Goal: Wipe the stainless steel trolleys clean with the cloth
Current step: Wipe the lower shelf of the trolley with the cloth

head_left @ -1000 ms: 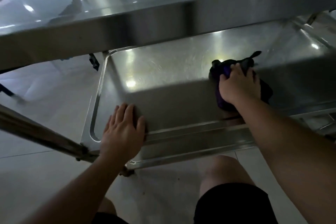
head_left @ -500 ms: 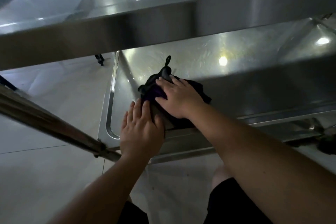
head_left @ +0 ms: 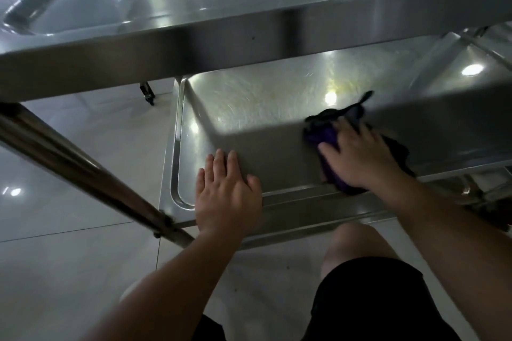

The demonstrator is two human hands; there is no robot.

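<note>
Two hands: both on the lower shelf (head_left: 249, 97) of a stainless steel trolley, under its upper shelf (head_left: 194, 44).
Left hand (head_left: 225, 196): lies flat, fingers straight and close together, palm pressing on the shelf's near edge close to the near left corner; holds nothing.
Right hand (head_left: 360, 155): fingers spread and mostly straight, pressing down on the cloth (head_left: 327, 135); motion blur hides whether any fingertip curls into the fabric.
Cloth: dark, purple and black, bunched under the right hand; sits on the lower shelf against the near edge, right of centre, one thin tail sticking up toward the far side.
Lower shelf: raised rim, swirled streaks and light glare on the far half.
Trolley post (head_left: 83, 169): slants across the left, meets the shelf's near left corner.
Floor (head_left: 69, 271): pale glossy tiles.
Person: crouched, knee (head_left: 357, 241) and black shorts (head_left: 374, 299) below the shelf's near edge.
</note>
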